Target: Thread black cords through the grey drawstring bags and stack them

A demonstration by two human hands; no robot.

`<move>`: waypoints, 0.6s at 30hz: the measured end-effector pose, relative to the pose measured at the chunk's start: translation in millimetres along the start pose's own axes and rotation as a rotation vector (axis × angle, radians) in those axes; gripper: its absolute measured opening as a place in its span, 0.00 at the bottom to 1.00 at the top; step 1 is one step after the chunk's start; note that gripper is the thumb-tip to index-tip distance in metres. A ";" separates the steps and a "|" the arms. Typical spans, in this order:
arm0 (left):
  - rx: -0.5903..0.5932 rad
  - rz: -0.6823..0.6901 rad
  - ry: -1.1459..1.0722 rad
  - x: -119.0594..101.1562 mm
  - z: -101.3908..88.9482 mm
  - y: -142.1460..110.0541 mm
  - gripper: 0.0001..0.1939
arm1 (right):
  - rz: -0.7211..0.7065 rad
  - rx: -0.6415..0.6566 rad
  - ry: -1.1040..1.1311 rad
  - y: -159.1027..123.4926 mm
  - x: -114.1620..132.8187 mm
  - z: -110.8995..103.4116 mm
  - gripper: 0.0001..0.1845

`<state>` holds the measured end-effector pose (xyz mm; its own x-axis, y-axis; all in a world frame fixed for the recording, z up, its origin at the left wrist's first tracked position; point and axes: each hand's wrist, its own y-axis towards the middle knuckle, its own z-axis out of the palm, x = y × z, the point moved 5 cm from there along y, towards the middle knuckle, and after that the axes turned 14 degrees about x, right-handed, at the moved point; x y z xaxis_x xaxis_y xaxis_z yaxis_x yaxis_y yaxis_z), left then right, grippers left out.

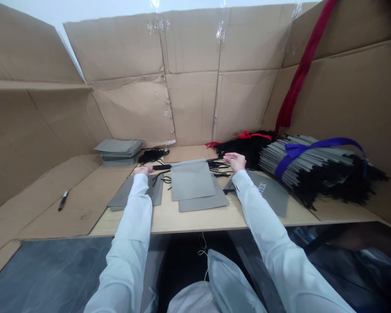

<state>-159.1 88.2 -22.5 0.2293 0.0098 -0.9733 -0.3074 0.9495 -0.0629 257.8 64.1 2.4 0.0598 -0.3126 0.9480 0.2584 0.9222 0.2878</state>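
A grey drawstring pouch (193,181) is stretched between my two hands, its top edge level and its body hanging over another grey pouch (204,206). My left hand (143,170) is closed at the left, and a thick black piece with cords (161,167) runs from it into the pouch's top. At the right, my right hand (235,161) is pinched; black cord (215,161) leads from the pouch towards its fingertips, where the exact grip is too small to see. Under my left forearm lies a stack of grey pouches (122,195).
A printed grey pouch (273,195) lies by my right sleeve. Beyond it is a pouch bundle tied with purple ribbon (296,152). Black cords with a red tie (247,143), a grey stack (119,148), a cord coil (153,155) and a marker (63,201) are around. Cardboard walls (192,104) enclose the table.
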 end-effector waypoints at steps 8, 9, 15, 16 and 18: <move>0.120 0.005 -0.056 -9.0 11.9 -15.9 0.09 | 0.064 0.046 -0.084 3.9 -3.6 -1.3 0.08; 0.165 -0.012 -0.065 -9.5 14.9 -18.3 0.08 | 0.108 0.061 -0.057 4.2 -4.0 -3.4 0.07; 0.365 -0.057 -0.006 -8.7 27.5 -28.7 0.07 | 0.362 0.152 -0.122 1.4 -2.0 -23.4 0.04; 0.379 -0.076 0.019 -6.9 28.2 -29.1 0.07 | 0.398 0.181 -0.196 1.2 -3.5 -24.9 0.04; 0.402 -0.117 0.070 -2.4 29.0 -29.0 0.06 | 0.381 0.217 -0.392 2.7 -5.0 -25.3 0.05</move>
<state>-124.0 69.8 -12.0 0.1734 -0.1132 -0.9783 0.1050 0.9898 -0.0959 282.7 62.4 -5.0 -0.2622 0.1193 0.9576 0.0830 0.9914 -0.1008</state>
